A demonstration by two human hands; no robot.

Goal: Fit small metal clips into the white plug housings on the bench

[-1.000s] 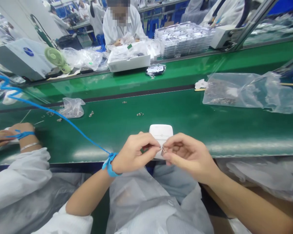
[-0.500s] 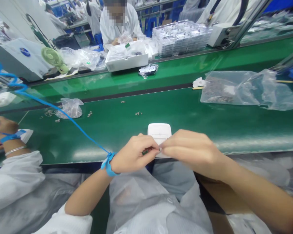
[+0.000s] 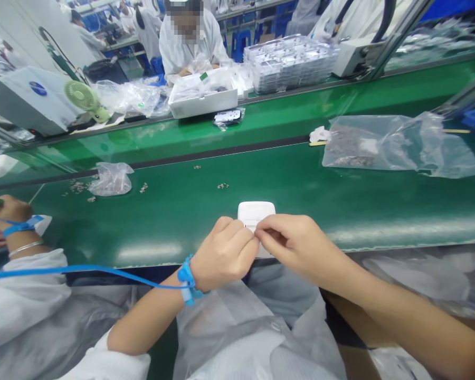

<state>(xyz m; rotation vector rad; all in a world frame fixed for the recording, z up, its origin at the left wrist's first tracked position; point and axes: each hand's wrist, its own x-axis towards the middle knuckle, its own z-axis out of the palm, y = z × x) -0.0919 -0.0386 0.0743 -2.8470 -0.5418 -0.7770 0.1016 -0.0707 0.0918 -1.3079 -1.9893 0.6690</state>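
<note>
A white rounded plastic housing lies at the front edge of the green bench, partly covered by my hands. My left hand is closed over its lower left part, knuckles up, with a blue wrist strap at the wrist. Against it, my right hand has thumb and forefinger pinched together over the housing. Whatever sits between the fingers of either hand is hidden or too small to make out. Beyond the housing lie a few tiny metal parts.
A clear bag with small parts around it lies to the left. On the right is a larger bag of metal parts. A white box and stacked trays stand behind. A neighbour's hand works at far left.
My left hand has rolled over, knuckles now upward, and its fingers have curled in. My right hand has drawn slightly left. The blue cord has dropped from across the bench to below its edge.
</note>
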